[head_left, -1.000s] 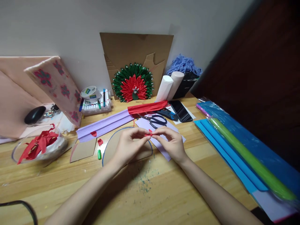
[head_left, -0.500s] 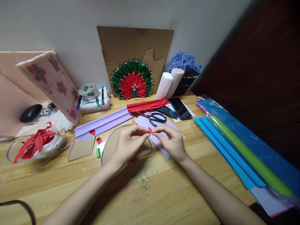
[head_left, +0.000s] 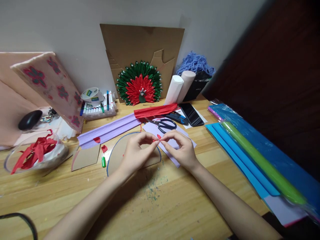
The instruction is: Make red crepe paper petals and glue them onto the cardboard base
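Red scrap [head_left: 159, 137] pinched between left hand [head_left: 138, 150] and right hand [head_left: 181, 148]

At the left of the wooden surface [head_left: 187, 200], a clear bowl [head_left: 6, 164] holds a tangle of red strips [head_left: 37, 151] with something white beside them, too jumbled to make out. Farther back, a clear box [head_left: 100, 115] is filled with markers [head_left: 96, 109], and a roll of tape [head_left: 93, 96] sits on top. At the right, a green roll [head_left: 262, 161] in clear wrap lies along blue sheets [head_left: 250, 123].

Blue yarn [head_left: 195, 64] is heaped by a black bag [head_left: 194, 90]; whether any of it is inside cannot be told, since two pale rolls [head_left: 174, 90] stand in front. The left hand and wrist cover part of a rounded piece of cardboard [head_left: 115, 150]. A cutter [head_left: 178, 117] is partly hidden by a long red paper [head_left: 155, 110]. A black cable [head_left: 20, 216] is cut off at the left edge, and the dark panel [head_left: 275, 73] at the right is too dim to identify.

Both hands grip the small scrap by thumb and forefinger, its middle showing as a red tip between their touching fingertips. It is held in front of the scissors [head_left: 167, 126], which lie on a lilac sheet [head_left: 187, 135], and near the cardboard's right end. Two more red bits [head_left: 104, 149] lie well to the left, near a green cap [head_left: 103, 162].
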### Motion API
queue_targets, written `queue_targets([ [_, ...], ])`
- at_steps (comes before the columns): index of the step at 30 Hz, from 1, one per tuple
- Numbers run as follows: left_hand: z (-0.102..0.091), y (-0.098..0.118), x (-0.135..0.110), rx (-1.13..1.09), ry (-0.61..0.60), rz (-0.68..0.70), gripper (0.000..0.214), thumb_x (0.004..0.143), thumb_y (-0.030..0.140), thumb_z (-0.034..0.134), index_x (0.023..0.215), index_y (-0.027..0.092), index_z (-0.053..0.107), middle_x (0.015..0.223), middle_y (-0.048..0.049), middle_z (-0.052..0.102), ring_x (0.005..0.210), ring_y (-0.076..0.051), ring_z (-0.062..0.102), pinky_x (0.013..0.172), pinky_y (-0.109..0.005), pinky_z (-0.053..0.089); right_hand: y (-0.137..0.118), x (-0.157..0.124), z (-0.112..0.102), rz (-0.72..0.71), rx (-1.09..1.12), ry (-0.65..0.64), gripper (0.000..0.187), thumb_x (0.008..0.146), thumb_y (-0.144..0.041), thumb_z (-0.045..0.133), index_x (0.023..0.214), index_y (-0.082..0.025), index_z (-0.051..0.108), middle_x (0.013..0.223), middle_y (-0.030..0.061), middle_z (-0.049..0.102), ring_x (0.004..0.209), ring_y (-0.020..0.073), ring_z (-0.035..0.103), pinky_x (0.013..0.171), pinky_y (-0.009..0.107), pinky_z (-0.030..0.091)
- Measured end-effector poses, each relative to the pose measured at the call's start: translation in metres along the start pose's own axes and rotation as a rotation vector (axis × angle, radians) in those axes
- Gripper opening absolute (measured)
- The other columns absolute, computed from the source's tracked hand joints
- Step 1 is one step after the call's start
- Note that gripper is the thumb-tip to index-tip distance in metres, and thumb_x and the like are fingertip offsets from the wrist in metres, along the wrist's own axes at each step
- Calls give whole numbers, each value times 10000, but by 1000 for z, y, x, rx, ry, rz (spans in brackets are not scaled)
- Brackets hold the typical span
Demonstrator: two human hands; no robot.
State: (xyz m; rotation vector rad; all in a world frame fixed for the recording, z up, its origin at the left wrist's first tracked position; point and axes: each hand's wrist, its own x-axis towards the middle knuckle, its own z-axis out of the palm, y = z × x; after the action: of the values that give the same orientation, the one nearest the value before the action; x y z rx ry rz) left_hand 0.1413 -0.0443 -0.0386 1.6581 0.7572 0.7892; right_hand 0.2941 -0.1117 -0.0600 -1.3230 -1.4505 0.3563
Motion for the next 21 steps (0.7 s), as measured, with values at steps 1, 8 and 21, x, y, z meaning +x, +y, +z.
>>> queue_targets([
  [1,0,0,0,-18,-3,-13,114,770,254,654,792,142,647,809,-47,676,742,-143,626,699,-249,501,0,0,0,3,-2,0,41,798,-172,617,823,-202,628,790,27,639,757,164,599,718,321,488],
  [8,0,1,0,-54,6,-32,116,756,256,668,787,144,658,825,-58,690,755,-151,635,707,-256,503,3,-1,0,51,55,10,40,791,-181,608,810,-199,637,789,33,642,757,169,605,708,326,496],
  [21,-2,4,1,-91,-14,-52,118,750,248,677,791,138,663,852,-66,699,771,-156,646,733,-264,510,6,1,4,249,311,-3,146,770,-276,674,885,-199,626,836,29,658,784,158,636,734,295,534],
])
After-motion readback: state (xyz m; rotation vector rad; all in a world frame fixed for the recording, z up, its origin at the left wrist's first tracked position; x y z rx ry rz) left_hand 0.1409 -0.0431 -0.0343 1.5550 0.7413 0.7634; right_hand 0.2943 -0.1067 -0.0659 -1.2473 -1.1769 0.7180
